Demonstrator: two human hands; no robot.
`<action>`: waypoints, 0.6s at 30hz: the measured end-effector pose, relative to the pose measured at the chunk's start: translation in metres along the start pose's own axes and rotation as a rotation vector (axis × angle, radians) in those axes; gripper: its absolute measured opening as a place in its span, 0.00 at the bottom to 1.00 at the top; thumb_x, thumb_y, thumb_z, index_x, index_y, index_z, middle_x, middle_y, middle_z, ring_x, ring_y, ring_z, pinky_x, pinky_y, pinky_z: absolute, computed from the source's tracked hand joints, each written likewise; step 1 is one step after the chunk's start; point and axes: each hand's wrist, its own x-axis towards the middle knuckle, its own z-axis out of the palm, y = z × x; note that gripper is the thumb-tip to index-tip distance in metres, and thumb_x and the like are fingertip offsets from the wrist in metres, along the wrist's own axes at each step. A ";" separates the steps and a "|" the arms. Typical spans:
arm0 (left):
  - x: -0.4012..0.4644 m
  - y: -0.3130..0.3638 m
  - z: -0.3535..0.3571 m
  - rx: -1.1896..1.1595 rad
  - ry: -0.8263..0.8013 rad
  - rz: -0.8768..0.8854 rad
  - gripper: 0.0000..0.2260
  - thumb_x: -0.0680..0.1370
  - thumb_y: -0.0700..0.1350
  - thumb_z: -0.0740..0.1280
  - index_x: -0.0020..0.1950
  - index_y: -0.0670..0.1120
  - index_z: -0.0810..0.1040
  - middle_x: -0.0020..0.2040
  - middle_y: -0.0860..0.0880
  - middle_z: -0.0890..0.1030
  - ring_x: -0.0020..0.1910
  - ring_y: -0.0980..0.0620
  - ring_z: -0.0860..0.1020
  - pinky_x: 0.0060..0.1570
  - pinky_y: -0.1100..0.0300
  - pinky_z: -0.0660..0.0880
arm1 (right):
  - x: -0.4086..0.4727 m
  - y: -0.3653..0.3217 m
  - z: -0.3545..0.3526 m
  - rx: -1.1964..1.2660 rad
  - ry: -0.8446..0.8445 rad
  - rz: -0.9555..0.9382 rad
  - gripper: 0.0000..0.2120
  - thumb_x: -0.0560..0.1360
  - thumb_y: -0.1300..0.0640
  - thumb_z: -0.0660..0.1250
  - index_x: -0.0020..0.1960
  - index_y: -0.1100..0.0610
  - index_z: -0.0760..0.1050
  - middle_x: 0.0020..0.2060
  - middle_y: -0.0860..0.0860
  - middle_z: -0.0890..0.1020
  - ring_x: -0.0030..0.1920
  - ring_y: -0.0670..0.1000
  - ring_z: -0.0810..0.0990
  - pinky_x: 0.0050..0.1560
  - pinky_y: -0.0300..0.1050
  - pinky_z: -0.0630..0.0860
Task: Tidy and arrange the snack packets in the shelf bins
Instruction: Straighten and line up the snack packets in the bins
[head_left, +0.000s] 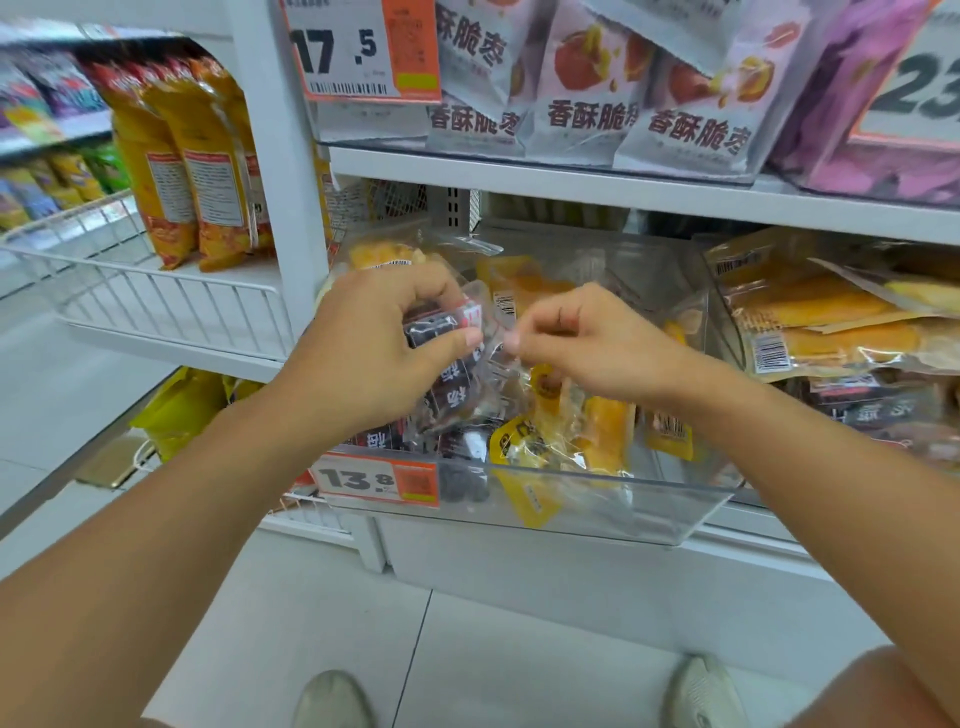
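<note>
- Dark packet (441, 325), clear-wrapped with white lettering, sits in the left hand (379, 343), fingers curled over its top and thumb pressed along its near edge; it is held just above the clear bin (597, 512).
- Right hand (587, 338) meets it from the other side, thumb and forefinger pinching the packet's clear right edge; the two thumbs almost touch.
- Directly under the grip, more dark packets (457, 400) lie heaped in the bin's left half; at least three show, the rest hidden by the hands.
- Right of and below the grip, yellow packets (597, 441) fill the same bin: about five can be told apart, some upright, some slumped against the front wall.
- Below the grip, on the bin's front, one orange-edged price tag (376, 483) reads 13.8.
- Further right, a second bin (727, 332) holds a stack of flat orange packets (831, 312) over dark ones; the count is unclear.
- Above the grip, the upper shelf (623, 189) carries four white bags (691, 104) with red fruit pictures, one tag (358, 49) reading 17.5, and purple bags (841, 104) at far right.
- Far left of the grip, a wire basket (156, 291) holds three tall orange bags (197, 166).
- Nearest the camera, two pale shoes (332, 701) stand on the tiled floor (493, 649).
</note>
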 end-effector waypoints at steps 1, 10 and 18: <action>0.001 0.000 -0.006 0.017 0.011 0.012 0.07 0.74 0.54 0.74 0.44 0.53 0.80 0.42 0.54 0.82 0.44 0.52 0.81 0.48 0.46 0.78 | 0.002 0.006 -0.001 -0.273 -0.069 -0.056 0.07 0.78 0.54 0.69 0.48 0.56 0.85 0.42 0.52 0.86 0.42 0.50 0.83 0.48 0.52 0.81; 0.004 -0.004 -0.027 0.036 -0.245 0.076 0.06 0.75 0.52 0.72 0.46 0.52 0.81 0.41 0.55 0.82 0.43 0.58 0.80 0.44 0.66 0.74 | 0.010 0.012 0.008 -0.931 -0.486 -0.165 0.19 0.73 0.36 0.69 0.61 0.40 0.74 0.43 0.40 0.78 0.52 0.48 0.73 0.56 0.52 0.67; 0.006 -0.016 -0.027 -0.024 -0.223 0.091 0.08 0.76 0.60 0.71 0.45 0.57 0.79 0.46 0.57 0.83 0.51 0.55 0.82 0.55 0.55 0.76 | -0.010 0.015 -0.031 -0.810 -0.499 -0.121 0.03 0.75 0.53 0.69 0.43 0.49 0.76 0.40 0.44 0.81 0.45 0.48 0.78 0.56 0.56 0.77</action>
